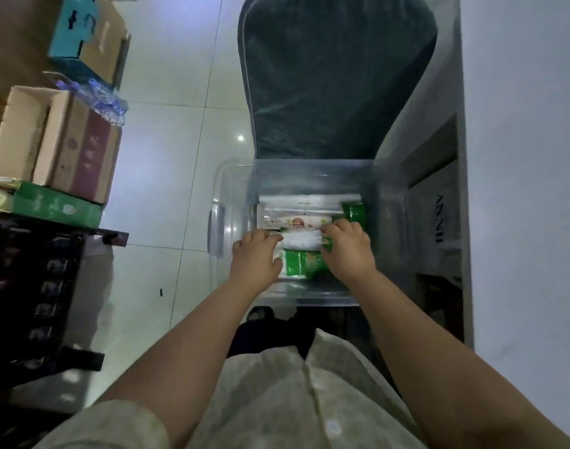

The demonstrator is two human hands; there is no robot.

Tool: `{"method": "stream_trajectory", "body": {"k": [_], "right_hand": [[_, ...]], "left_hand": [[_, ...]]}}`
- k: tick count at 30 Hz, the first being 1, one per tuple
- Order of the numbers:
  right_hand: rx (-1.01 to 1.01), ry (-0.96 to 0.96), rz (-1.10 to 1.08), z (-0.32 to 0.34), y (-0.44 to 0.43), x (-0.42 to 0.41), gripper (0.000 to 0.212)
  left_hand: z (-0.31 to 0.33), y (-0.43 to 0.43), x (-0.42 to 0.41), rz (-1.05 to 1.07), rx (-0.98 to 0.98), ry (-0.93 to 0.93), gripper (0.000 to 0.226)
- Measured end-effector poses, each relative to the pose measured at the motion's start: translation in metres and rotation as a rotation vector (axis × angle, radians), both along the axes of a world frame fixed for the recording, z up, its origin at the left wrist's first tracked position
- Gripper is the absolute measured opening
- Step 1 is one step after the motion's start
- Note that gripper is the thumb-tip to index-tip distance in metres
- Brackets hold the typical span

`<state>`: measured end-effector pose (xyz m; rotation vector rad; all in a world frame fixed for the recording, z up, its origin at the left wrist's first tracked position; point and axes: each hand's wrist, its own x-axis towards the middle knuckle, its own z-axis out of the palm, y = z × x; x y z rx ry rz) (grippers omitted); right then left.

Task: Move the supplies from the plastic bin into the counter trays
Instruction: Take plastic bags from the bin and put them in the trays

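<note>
Both hands reach down into the clear plastic bin (231, 189), which stands on the pale tiled floor (167, 157) directly in front of the person. The left hand (256, 259) lies with fingers curled over the left end of a green-and-white packet (301, 262), thumb along its near edge; the right hand (346, 249) curls its fingers over the packet's right end, so the two hands grip it between them. Whether it has left the bottom of the bin cannot be told. The packet is soft and crinkled, with a white band across its far half and green print on the near half. Behind it lies one flat white packet (296, 218) with a red and orange label, and one green packet (353, 211) sits in the far right corner: three packets show in all. To the left, three cardboard boxes (66, 150) are stacked beside a black rack (34, 296).
</note>
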<state>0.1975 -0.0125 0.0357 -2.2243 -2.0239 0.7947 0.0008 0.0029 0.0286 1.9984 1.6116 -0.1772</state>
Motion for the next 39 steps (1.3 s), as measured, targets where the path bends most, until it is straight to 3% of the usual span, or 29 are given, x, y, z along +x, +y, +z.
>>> {"method": "stream_trajectory", "body": {"k": [6, 19, 22, 27, 34, 39], "right_hand": [[-0.038, 0.003, -0.047, -0.061, 0.048, 0.007, 0.046], [-0.164, -0.192, 0.202, -0.195, 0.126, -0.013, 0.046], [-0.163, -0.162, 0.212, -0.203, 0.129, -0.006, 0.041], [-0.104, -0.159, 0.220, -0.200, 0.129, 0.003, 0.056], [-0.009, -0.097, -0.068, -0.186, 0.092, 0.019, 0.041], [0.008, -0.130, -0.149, -0.193, 0.082, 0.025, 0.029]], "left_hand": [[-0.058, 0.043, 0.007, -0.009, -0.090, -0.020, 0.051], [-0.162, 0.104, 0.001, 0.066, -0.050, -0.038, 0.050], [-0.168, 0.106, -0.002, 0.091, -0.045, -0.045, 0.049], [-0.174, 0.097, -0.001, 0.050, -0.043, -0.057, 0.040], [-0.205, 0.075, 0.008, -0.112, -0.250, 0.067, 0.050], [-0.232, 0.069, 0.026, -0.149, -0.188, 0.118, 0.055]]}}
